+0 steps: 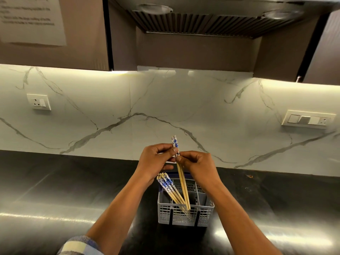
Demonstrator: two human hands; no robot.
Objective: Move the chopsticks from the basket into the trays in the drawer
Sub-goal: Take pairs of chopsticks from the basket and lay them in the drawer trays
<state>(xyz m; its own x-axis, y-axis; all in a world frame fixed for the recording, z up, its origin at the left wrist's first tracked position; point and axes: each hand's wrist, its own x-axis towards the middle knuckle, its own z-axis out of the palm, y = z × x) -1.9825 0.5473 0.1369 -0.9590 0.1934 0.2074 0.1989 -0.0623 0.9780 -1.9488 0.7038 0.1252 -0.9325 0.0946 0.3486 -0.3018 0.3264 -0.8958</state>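
A grey plastic cutlery basket (185, 217) stands on the black countertop. Several bamboo chopsticks (168, 184) with blue-and-white patterned tops lean inside it toward the left. Above the basket, a pair of chopsticks (182, 183) is held nearly upright, tips down near the basket's rim. My left hand (156, 160) pinches the pair at its patterned top, and my right hand (196, 162) pinches it just below, fingers curled. The drawer and its trays are out of view.
The glossy black countertop (73, 190) runs left and right of the basket. A marble backsplash (128, 107) rises behind, with a socket (39, 102) at left and a switch plate (307, 120) at right. A range hood (211, 19) and cabinets hang overhead.
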